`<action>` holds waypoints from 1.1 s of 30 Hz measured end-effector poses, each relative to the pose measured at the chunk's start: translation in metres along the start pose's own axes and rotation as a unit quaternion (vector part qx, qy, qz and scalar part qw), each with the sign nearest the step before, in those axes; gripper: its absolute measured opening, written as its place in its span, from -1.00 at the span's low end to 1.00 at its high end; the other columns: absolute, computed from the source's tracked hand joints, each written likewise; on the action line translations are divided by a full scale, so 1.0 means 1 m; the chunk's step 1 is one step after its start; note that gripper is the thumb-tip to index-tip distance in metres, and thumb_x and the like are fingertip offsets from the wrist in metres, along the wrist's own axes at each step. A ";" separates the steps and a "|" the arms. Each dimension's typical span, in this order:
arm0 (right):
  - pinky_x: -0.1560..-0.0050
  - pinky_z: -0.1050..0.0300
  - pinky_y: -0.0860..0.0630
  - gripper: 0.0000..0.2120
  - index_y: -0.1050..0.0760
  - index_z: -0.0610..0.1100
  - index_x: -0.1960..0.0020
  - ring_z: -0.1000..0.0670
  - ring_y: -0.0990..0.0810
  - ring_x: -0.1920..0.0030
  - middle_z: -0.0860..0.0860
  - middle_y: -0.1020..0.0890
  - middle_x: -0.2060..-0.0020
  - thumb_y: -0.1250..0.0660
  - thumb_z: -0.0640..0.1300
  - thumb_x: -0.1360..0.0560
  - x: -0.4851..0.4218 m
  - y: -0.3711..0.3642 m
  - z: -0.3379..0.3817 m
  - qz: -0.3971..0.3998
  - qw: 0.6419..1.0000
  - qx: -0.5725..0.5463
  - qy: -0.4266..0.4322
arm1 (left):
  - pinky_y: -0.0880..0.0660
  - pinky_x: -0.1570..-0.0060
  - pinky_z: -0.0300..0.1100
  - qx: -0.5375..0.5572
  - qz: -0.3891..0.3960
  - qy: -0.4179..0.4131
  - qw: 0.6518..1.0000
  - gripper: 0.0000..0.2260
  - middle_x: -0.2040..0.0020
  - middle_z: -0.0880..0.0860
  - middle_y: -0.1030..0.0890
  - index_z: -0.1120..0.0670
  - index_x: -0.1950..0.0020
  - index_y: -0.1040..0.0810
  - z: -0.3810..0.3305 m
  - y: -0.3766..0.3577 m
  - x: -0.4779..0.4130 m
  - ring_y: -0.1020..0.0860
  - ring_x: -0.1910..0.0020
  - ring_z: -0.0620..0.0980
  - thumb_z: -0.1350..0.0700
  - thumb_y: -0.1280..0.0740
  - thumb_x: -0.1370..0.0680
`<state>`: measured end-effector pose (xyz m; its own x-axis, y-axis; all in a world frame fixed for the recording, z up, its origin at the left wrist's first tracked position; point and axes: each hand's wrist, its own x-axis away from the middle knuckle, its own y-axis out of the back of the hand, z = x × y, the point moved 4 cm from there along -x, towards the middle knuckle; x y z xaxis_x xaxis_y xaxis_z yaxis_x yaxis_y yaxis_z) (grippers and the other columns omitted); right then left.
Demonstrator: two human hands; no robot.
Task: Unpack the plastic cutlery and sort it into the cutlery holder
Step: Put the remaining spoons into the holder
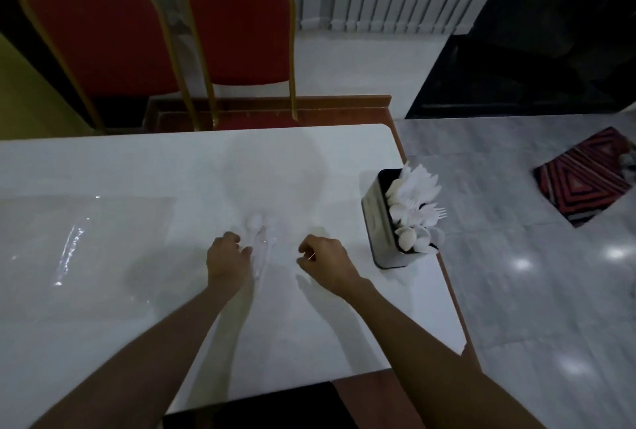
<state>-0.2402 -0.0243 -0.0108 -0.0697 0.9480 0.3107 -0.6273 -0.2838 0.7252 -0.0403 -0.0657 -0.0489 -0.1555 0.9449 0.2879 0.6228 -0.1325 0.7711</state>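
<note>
Two bare hands work over one white, glossy desk (137, 167) with a rounded far corner and a brown wooden edge. The left hand (227, 256) has its fingers curled round the handle end of a single small bundle of spoons (260, 239). The spoons are white plastic with rounded bowls pointing away from the person, and a shiny clear wrap seems to cover them. The bundle lies on the desk between the hands, and how many spoons it has is too blurred to count. The right hand (327, 261) sits just right of the bundle with its fingers bent inward, fingertip near thumb. I cannot tell whether it pinches anything.

One cutlery holder (380, 222) stands near the desk's right edge, well apart from the hands. It is a boxy metal tin with a dull grey side and a dark inside. It is crammed with white plastic cutlery (418, 211), spoon bowls and fork tines fanning upward, too many to count. One fork (440, 212) sticks out to the right.

One flat, crinkled sheet of clear plastic (86, 239) lies on the left part of the desk, catching the light.

Beyond the desk stand two chairs (241, 26) with red padded backs and arched gold metal frames. One rug (585, 177) in red and dark stripes lies on the grey tiled floor (516, 291).
</note>
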 end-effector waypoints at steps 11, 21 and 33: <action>0.35 0.20 -0.29 -0.66 -0.39 -0.12 0.23 0.04 -0.43 0.35 0.03 -0.47 0.37 -0.40 0.11 -0.45 -0.046 -0.076 0.007 -0.024 0.976 -0.046 -0.210 | -0.50 0.02 -0.04 -0.019 0.083 -0.006 0.996 -0.87 0.12 0.15 -0.66 0.19 0.11 -0.58 0.036 0.003 -0.023 -0.58 0.02 0.19 0.17 -0.41 -0.40; 0.44 0.25 -0.25 -0.78 -0.42 -0.14 0.28 0.05 -0.43 0.41 0.03 -0.47 0.44 -0.39 -0.05 -0.41 -0.079 -0.081 0.020 -0.110 0.951 -0.107 -0.269 | -0.36 0.28 -0.23 -0.007 0.138 0.019 0.990 -0.85 0.31 0.02 -0.56 0.14 0.22 -0.54 0.054 0.024 -0.024 -0.54 0.27 0.03 0.11 -0.46 -0.34; 0.15 -0.04 -0.65 -0.77 -0.46 -0.18 0.36 -0.13 -0.64 0.27 -0.08 -0.57 0.38 -0.50 -0.19 -0.34 -0.083 -0.082 0.023 -0.083 0.946 -0.171 -0.263 | -0.45 0.22 -0.24 0.037 0.154 0.030 0.987 -0.85 0.14 0.09 -0.67 0.15 0.08 -0.62 0.060 0.029 -0.030 -0.60 0.18 0.04 0.18 -0.45 -0.38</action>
<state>-0.1649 -0.0827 -0.0823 0.3908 0.7468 0.5381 -0.8164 0.0113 0.5773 0.0288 -0.0802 -0.0695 0.0068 0.8437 0.5368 0.7008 -0.3870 0.5992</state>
